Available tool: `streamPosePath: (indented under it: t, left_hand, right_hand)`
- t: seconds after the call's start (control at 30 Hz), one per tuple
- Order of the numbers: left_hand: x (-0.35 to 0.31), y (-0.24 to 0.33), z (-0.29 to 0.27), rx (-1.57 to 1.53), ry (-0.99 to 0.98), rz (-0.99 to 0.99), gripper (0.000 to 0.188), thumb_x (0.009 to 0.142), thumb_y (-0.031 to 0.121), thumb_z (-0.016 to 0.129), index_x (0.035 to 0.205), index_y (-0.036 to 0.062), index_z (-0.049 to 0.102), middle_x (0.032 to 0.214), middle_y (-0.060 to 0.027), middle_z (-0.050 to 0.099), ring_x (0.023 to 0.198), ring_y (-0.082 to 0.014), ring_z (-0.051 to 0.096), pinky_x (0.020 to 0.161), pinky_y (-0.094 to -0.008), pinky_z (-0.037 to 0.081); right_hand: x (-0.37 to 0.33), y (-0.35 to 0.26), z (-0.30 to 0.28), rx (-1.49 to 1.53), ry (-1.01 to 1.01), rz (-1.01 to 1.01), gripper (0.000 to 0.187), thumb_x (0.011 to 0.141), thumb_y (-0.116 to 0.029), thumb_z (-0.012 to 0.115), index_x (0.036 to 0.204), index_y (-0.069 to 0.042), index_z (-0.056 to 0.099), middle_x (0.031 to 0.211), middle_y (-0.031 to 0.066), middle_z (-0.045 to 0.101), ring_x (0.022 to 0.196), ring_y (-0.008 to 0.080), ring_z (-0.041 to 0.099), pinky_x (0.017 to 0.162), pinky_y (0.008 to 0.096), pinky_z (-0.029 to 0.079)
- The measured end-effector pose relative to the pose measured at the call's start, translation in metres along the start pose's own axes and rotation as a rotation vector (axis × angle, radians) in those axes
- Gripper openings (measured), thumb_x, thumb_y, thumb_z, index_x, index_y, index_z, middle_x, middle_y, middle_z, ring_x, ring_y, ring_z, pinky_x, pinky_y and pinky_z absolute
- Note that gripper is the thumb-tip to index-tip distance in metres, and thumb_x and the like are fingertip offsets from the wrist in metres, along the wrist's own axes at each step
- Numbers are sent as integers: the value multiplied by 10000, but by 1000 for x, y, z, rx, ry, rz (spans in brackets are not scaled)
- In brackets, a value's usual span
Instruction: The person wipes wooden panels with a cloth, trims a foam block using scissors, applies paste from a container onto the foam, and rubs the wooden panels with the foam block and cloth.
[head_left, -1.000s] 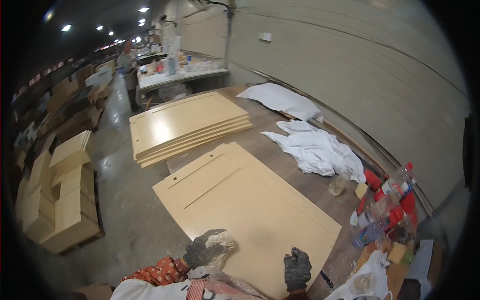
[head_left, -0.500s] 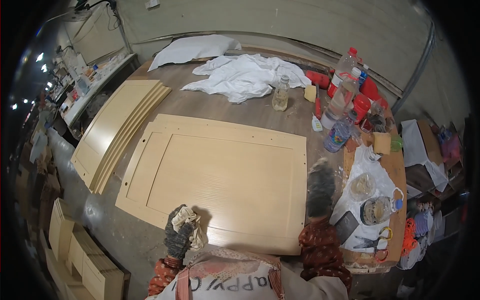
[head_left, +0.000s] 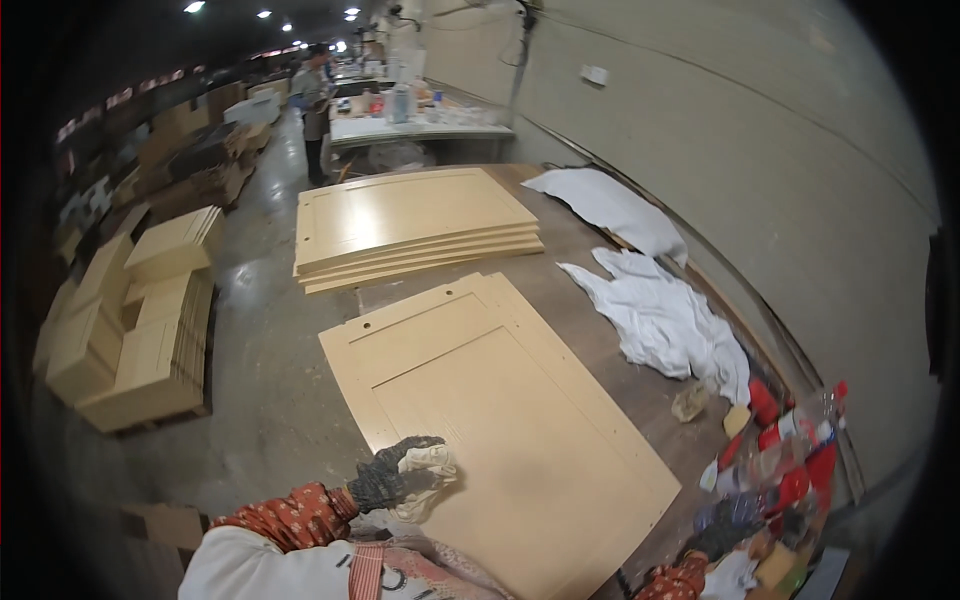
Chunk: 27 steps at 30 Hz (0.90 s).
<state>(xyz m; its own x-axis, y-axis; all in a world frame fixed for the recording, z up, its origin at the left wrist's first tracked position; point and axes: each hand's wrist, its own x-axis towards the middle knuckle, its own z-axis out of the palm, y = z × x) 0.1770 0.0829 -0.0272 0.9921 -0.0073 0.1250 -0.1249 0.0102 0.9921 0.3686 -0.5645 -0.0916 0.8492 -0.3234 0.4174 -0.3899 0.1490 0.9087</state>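
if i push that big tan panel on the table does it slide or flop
The tan panel looks flat and rigid like a cabinet door, so it would likely slide as one stiff piece. Its near corner overhangs the table, so it might tip if pushed further off. It is probably awkward for one hand; the left hand presses a white rag on it.

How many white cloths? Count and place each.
3: flat cloth far up the table, crumpled cloth mid-table, rag in the left hand. More may hide among the bottles.
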Motion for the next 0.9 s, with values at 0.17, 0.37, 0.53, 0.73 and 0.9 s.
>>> streamPosePath:
  t: [0.17,0.37,0.53,0.73,0.9]
  left_hand:
    - [9,31,16,-115,-3,-70,523,826,123,685,1283,39,444,1206,-71,562,1109,-158,528,963,-315,433]
    - [30,37,20,-195,46,-252,388,809,115,701,1158,39,551,1056,-48,631,981,-141,590,894,-291,469]
    - [62,48,56,-99,56,18,346,816,143,695,1115,41,554,1051,-39,611,937,-118,572,856,-261,475]
    - [70,48,105,-590,23,-106,390,823,128,688,1155,49,499,1048,-37,597,976,-118,560,859,-269,478]
    - [72,20,102,-580,-167,40,343,857,164,657,1109,33,465,1033,-8,544,905,-95,521,799,-253,462]
  right_hand:
    - [-3,123,-96,901,-136,71,473,939,-305,392,1345,-62,410,1376,111,421,1246,259,416,1083,458,272]
    - [-20,152,-123,1899,61,-55,423,882,-283,485,1243,-64,496,1242,117,512,1145,288,488,985,484,351]
    - [-75,247,-216,1881,777,-322,373,819,-273,551,1128,-64,555,1020,112,557,983,306,535,846,465,419]
    - [-113,249,-262,1662,974,-751,524,771,-281,533,1278,-153,518,1062,142,525,991,321,509,860,480,382]
    - [-120,267,-274,1623,1050,-824,502,773,-200,525,1273,-164,510,1055,177,535,977,353,515,853,516,405]
